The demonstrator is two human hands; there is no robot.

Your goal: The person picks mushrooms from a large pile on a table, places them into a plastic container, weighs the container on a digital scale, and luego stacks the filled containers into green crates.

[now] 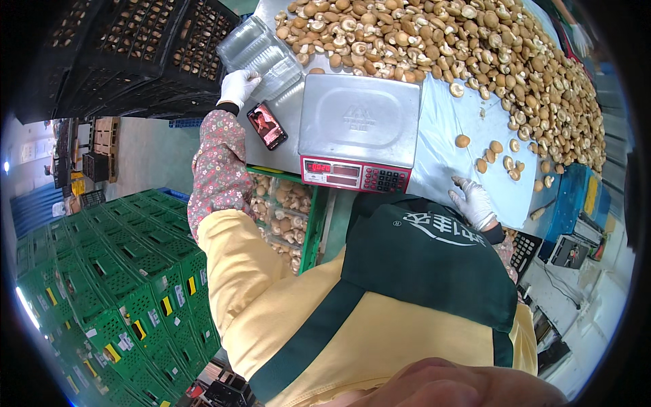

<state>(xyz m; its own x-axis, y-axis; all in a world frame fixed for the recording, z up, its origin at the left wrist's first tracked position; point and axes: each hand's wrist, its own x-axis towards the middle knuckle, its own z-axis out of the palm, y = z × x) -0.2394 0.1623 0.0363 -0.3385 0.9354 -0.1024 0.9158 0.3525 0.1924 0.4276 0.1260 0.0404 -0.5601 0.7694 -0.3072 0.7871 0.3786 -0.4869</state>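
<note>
My left hand (238, 89), in a white glove, is at the near left edge of a stack of clear plastic trays (277, 66). Its fingertips meet the tray edge, but whether they grip one is not clear. My right hand (474, 204), gloved too, rests empty with fingers apart by the light-blue plastic sheet (442, 127). Between the hands sits a red digital scale (356, 175) with a bare metal platform (360, 119). A large heap of brown-capped mushrooms (407, 35) covers the far side of the table, and several loose mushrooms (496, 147) lie nearer my right hand.
A lit smartphone (267, 126) lies left of the scale. Black crates (137, 56) of mushrooms stand at far left, stacked green crates (122, 285) at lower left. Below the table edge, a green crate (311, 239) holds packed mushrooms. Another person's gloved hand (581, 40) shows at upper right.
</note>
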